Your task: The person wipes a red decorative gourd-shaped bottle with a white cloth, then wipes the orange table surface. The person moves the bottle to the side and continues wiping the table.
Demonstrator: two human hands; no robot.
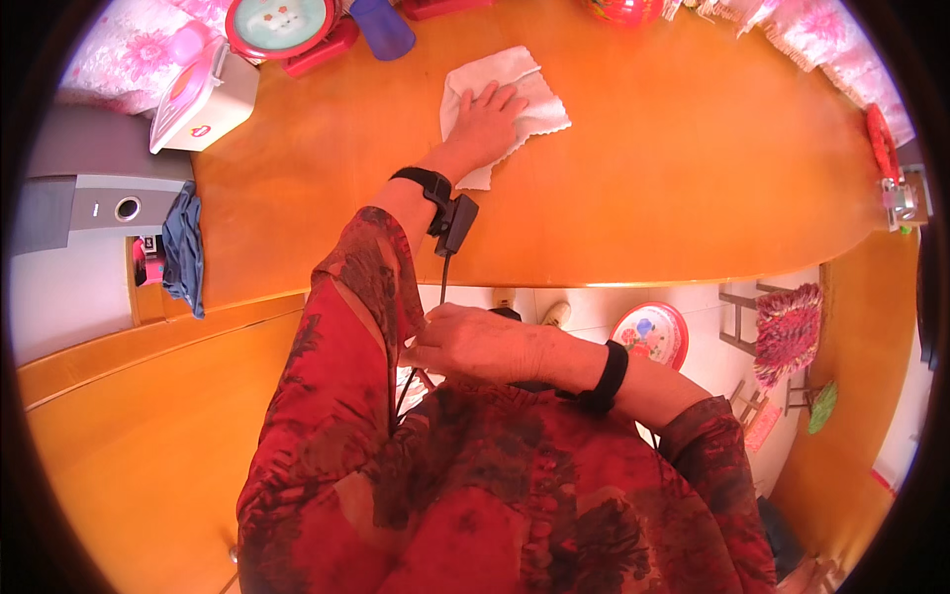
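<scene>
My left hand (490, 126) lies flat, palm down with fingers spread, on a white cloth (545, 108) with a scalloped edge. The cloth is on the orange-brown wooden tabletop (668, 171). A black strap with a small black device (456, 224) is on my left wrist, and a black cable (444, 278) runs down from it. My right hand (475, 343) is bent across my body, its fingers closed at the edge of my red patterned left sleeve (364, 297). The cable passes behind these fingers; whether they grip it too is hidden. My right wrist wears a black band (610, 377).
Along the back left stand a blue cup (384, 30), a red-rimmed round item (280, 26) and a white box (215, 108). Dark blue fabric (184, 249) hangs at the left edge. Beyond the front edge are a round patterned stool or tray (653, 334) and a fringed seat (788, 334).
</scene>
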